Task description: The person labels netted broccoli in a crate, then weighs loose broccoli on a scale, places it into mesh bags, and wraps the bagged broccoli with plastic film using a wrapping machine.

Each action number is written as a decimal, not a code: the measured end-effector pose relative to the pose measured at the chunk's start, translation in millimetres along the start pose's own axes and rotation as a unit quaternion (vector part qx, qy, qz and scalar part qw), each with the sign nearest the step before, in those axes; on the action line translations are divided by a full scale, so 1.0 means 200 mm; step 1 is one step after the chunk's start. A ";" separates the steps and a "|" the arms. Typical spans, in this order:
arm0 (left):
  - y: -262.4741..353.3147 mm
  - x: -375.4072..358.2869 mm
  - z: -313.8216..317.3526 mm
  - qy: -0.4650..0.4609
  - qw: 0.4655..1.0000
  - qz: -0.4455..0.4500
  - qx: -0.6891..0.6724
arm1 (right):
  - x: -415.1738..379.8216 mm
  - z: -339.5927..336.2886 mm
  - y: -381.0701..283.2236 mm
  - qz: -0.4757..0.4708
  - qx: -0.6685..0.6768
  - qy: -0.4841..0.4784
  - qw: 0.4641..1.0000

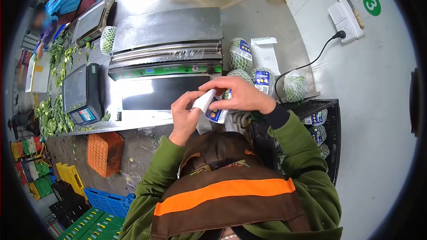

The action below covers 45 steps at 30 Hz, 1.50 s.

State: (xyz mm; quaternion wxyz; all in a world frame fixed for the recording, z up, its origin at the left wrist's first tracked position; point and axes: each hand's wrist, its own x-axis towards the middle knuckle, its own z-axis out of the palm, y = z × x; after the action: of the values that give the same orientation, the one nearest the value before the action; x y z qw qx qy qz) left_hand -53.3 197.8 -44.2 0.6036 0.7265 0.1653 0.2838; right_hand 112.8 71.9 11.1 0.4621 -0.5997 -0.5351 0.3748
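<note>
In front of my chest, both hands meet over a strip of blue labels with white backing paper. My left hand pinches the folded white paper between thumb and fingers. From the other side, my right hand is closed on the same strip, its fingertips near the paper's upper edge. Just beyond my right hand stand several pale green produce pieces in white foam nets, such as one with a blue label and another labelled piece. A netted piece without a visible label sits farther right.
A film-wrapping machine stands ahead, with scales and leafy scraps to its left. A black crate holds labelled netted pieces at my right. A cord runs to the wall socket. An orange crate is on the floor.
</note>
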 end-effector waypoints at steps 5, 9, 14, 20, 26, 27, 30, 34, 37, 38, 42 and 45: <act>-0.04 -0.06 -0.03 0.085 0.983 -0.124 -0.104 | 0.01 0.14 0.04 -0.061 -0.053 0.110 0.991; -0.08 -0.09 -0.08 0.135 0.976 -0.157 -0.074 | 0.04 0.26 0.07 -0.084 -0.085 0.190 0.975; -0.22 -0.18 -0.28 0.132 0.964 -0.093 0.209 | 0.12 0.26 0.03 -0.053 -0.076 0.277 0.956; -0.44 -0.45 -0.94 -0.357 0.789 -0.093 0.492 | 0.40 0.10 -0.33 -0.102 0.039 0.386 0.916; -0.11 -0.06 -1.38 -0.227 0.894 -0.263 0.282 | 0.82 0.33 -1.00 -0.449 -0.131 0.177 0.866; -0.07 0.02 -1.43 -0.178 0.933 -0.174 0.262 | 0.89 0.35 -1.08 -0.481 -0.110 0.140 0.859; -0.18 0.21 -1.61 -0.037 0.947 -0.165 0.273 | 1.07 0.45 -1.21 -0.498 -0.037 0.109 0.859; -0.51 0.51 -1.86 0.077 0.966 -0.151 0.195 | 1.40 0.49 -1.16 -0.593 -0.031 0.065 0.802; -0.80 0.82 -2.03 0.192 0.970 -0.140 0.052 | 1.66 0.70 -1.06 -0.632 0.039 0.225 0.741; -0.88 0.93 -2.07 0.240 0.959 -0.148 0.035 | 1.71 0.71 -1.05 -0.621 0.035 0.226 0.750; -1.19 1.35 -2.22 0.332 0.927 -0.176 -0.001 | 1.94 0.63 -1.04 -0.562 -0.019 0.162 0.811; -1.48 1.62 -2.31 0.361 0.924 -0.127 0.030 | 2.17 0.75 -0.90 -0.523 0.051 0.137 0.840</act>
State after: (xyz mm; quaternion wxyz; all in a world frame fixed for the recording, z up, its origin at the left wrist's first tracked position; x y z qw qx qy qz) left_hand -50.8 812.5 -212.2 0.5121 0.5656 0.4708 0.4430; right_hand -19.1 522.9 157.9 0.6876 -0.2520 -0.6807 0.0184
